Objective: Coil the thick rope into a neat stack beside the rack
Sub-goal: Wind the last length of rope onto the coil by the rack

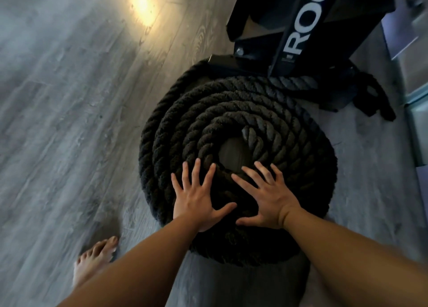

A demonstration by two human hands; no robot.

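Note:
A thick black twisted rope [231, 112] lies wound in a round flat coil on the grey wood floor, with a small gap of floor showing at its centre. The coil sits right against the foot of the black rack [301, 35], and one strand runs off behind the rack's base to the right. My left hand [196, 197] lies flat on the near side of the coil, fingers spread and straight. My right hand [266, 200] presses flat beside it, fingers spread too, thumbs almost meeting. Neither hand grips the rope.
Grey plank floor [69, 109] stretches to the left with a bright light patch at the top. My bare foot [95, 258] stands at the lower left. A loose rope end [375, 98] trails right of the rack, near pale panels along the right edge.

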